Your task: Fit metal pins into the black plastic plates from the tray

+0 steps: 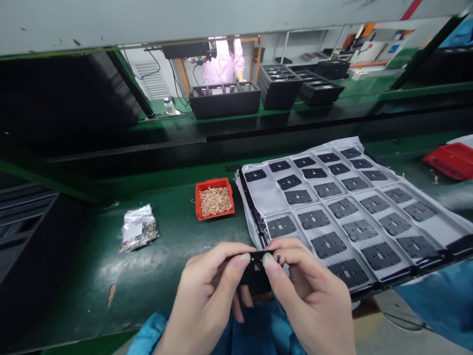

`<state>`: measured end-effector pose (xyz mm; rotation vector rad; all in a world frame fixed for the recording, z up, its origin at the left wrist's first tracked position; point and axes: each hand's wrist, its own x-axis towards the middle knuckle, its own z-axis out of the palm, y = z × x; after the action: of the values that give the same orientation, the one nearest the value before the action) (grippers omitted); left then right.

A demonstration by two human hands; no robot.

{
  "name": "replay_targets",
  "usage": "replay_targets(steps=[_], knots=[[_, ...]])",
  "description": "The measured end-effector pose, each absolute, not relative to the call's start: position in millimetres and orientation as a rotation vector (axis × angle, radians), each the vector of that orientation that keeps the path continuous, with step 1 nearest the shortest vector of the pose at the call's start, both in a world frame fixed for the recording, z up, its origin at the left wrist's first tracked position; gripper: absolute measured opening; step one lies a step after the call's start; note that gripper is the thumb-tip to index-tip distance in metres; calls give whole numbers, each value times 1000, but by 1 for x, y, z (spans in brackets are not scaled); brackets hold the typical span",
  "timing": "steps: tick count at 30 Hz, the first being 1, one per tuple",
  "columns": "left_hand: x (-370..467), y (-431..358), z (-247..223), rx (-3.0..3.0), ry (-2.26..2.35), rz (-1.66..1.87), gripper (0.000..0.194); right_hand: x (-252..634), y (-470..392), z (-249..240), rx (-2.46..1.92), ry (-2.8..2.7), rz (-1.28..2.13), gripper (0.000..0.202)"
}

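Observation:
Between my two hands, close to the bench's front edge, is a flat black plate (254, 277). My left hand (212, 286) pinches its left side, the thumb lying along the upper edge. On the other side my right hand (303, 286) grips the same plate, its thumb pressed near the top. A tiny yellowish spot shows at the plate's upper edge between the thumbs. A small dark piece sits by my right index finger; I cannot tell what it is. Just beyond the hands lies a tray (264, 209) lined with white sheet, holding several similar black plates.
A red bin (215, 215) of small tan parts stands on the green bench (177, 266). To its left lies a clear bag (139, 229) of small parts. Black boxes (225, 104) line the back shelf, with a person in pink (221, 61) behind. Another red bin (453, 160) is far right.

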<state>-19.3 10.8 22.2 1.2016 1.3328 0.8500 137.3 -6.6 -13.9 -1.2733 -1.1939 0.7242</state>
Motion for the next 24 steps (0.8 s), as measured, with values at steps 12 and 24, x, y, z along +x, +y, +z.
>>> replay_targets(steps=[12, 24], knots=[[-23, 9, 22, 1343, 1298, 871, 19, 132, -13, -9, -1297, -1241, 600, 13], [-13, 2, 22, 1470, 1460, 1001, 20, 126, -16, -6, -1325, -1250, 512, 11]])
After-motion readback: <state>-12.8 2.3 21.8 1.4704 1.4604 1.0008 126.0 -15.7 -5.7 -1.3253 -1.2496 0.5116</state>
